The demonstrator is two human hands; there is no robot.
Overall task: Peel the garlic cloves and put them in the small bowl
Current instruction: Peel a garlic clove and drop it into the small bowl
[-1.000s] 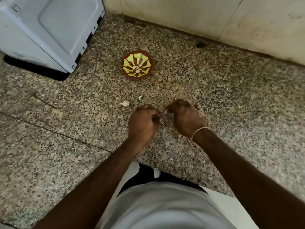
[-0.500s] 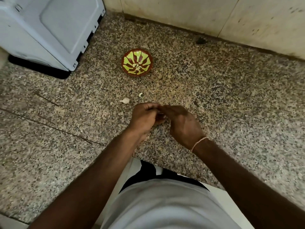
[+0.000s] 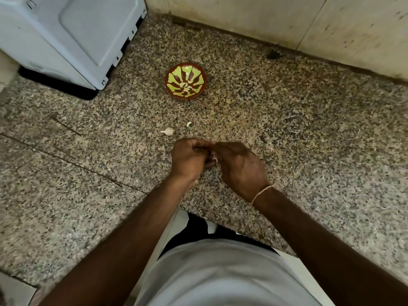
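A small red bowl (image 3: 186,67) with a yellow-green pattern stands on the speckled granite counter (image 3: 298,133), and a few pale peeled cloves (image 3: 185,85) lie in it. My left hand (image 3: 189,159) and my right hand (image 3: 239,166) meet over the counter below the bowl, fingers curled around a garlic clove (image 3: 216,159) between them. Only a sliver of that clove's whitish skin shows. One unpeeled clove (image 3: 167,130) lies on the counter just above my left hand, with a scrap of peel (image 3: 189,123) beside it.
A white appliance (image 3: 72,34) fills the back left corner. A tiled wall (image 3: 276,18) runs along the back, with a dark spot (image 3: 272,54) at its foot. The counter's front edge lies near my body.
Both hands have drawn closer together and slightly toward me; the right hand turned so its back faces up, and the clove between them is mostly hidden now.
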